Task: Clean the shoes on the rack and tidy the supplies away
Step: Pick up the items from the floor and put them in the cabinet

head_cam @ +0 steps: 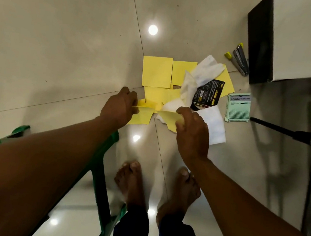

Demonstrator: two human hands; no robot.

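**Both hands down low, each pinching a sheet**

Both bare arms reach forward and down from the bottom corners, converging toward centre. Left hand (119,106): back of hand up, fingers curled, pinching a yellow paper piece (142,116) at its edge. Right hand (193,131): knuckles up, fingers bent, thumb side inward, gripping another yellow paper piece (170,118). Hands close together, not touching. Wrists roughly straight. Two bare feet (131,181) below, toes pointing forward, dark trouser cuffs at the ankles.
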